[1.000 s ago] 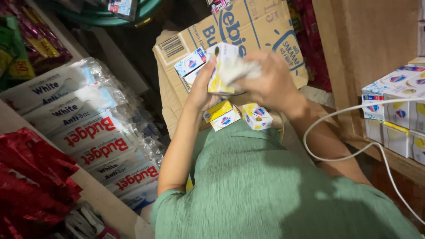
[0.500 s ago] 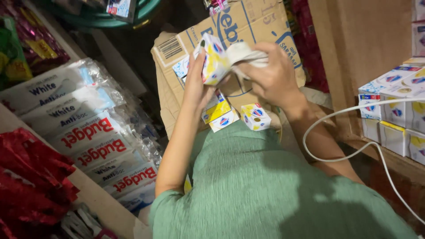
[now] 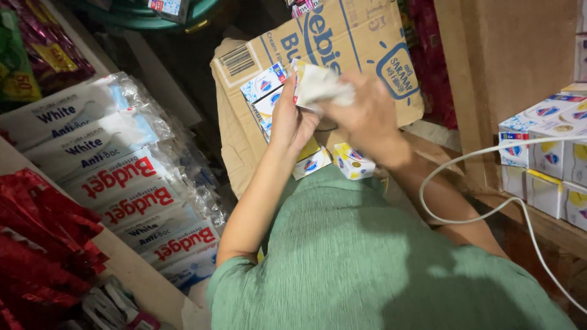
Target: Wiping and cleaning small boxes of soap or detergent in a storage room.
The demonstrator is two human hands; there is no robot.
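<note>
Nearest, at six o'clock, a green ribbed shirt (image 3: 379, 263) fills the lower frame, and both forearms rise from it toward twelve. The left hand (image 3: 292, 122) is curled around a small white-and-yellow carton (image 3: 301, 76), fingers wrapped on its side, while the right hand (image 3: 367, 119) is bunched shut on a white cloth (image 3: 324, 85) pressed against the carton's face. To wipe well, I judge the left hand should hold the carton steady and turn it so each face meets the cloth, with light pressure so the thin card does not dent. The carton sits at centre, just above the hands, boxy with a blue emblem. Beyond it, at twelve o'clock, an open cardboard box (image 3: 367, 43) holds more like cartons (image 3: 263, 82); stacked ones (image 3: 544, 146) sit at three o'clock.
</note>
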